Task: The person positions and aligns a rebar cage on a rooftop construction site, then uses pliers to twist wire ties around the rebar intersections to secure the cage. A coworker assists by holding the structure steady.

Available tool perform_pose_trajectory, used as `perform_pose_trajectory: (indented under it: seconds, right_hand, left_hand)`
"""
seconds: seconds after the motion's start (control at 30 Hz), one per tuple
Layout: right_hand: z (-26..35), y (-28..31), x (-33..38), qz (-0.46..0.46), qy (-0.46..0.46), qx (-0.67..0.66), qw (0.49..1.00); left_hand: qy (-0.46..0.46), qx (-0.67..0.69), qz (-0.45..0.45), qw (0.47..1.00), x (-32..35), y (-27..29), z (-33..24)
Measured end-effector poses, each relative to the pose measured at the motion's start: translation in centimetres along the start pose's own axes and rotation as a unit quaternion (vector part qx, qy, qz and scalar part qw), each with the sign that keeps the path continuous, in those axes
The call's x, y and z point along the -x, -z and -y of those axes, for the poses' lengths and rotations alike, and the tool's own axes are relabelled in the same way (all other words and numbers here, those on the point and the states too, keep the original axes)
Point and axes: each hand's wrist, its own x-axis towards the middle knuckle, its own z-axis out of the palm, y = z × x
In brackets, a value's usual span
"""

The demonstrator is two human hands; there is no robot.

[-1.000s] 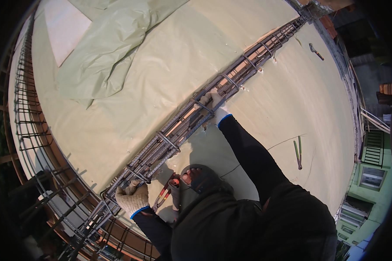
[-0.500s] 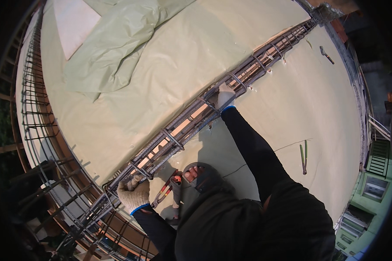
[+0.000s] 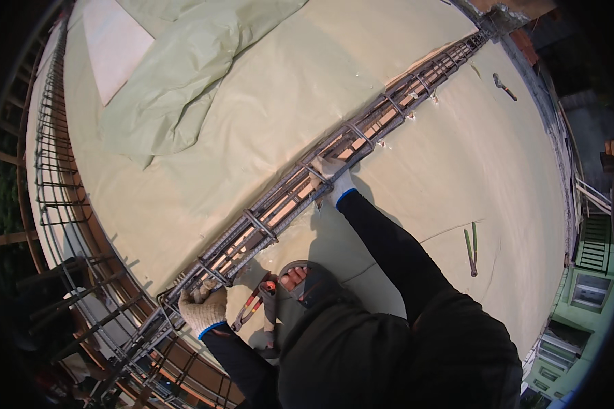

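The step in hand seems to be adjusting the rebar cage (image 3: 260, 225), which lies diagonally across pale green sheeting (image 3: 450, 170). The left hand (image 3: 203, 310) curls against its lower end, the right hand (image 3: 336, 178) reaches among bars; whether either clamps, I cannot tell. Next move probably calls for coordinated hands.

Left hand (image 3: 203, 308): cream knit glove (image 3: 208, 319), blue-edged. Right hand (image 3: 334, 178): off-white glove (image 3: 342, 185), blue-edged too. Sleeves (image 3: 385, 245) black. Rebar cage (image 3: 259, 225) dark grey-brown. Sheeting (image 3: 443, 177) pale green-cream. Far-left panel (image 3: 116, 48) pinkish white. Near pliers (image 3: 251, 300): red-and-yellow handles. Right, green-handled tool (image 3: 473, 264). Far right, hammer (image 3: 507, 88) with orange-and-dark handle. Near right, building (image 3: 599, 326) mint green.
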Motion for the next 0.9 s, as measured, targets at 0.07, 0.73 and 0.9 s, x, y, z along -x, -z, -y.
perform_pose_trajectory:
  seconds: [0.07,0.73,0.9]
  right_hand:
    - [-0.1,-0.5,0.1,-0.013,0.006,0.004,1.0]
    - [2.4,1.5,-2.1,-0.108,0.051,0.109,0.987]
    - [1.4,0.4,-0.4,-0.004,-0.03,0.072,0.997]
  left_hand:
    - [-0.004,0.0,-0.007,1.0,0.4,0.1,-0.2]
    - [-0.01,0.014,0.02,1.0,2.3,-0.6,0.5]
    - [-0.01,0.005,0.021,1.0,1.6,-0.5,0.6]
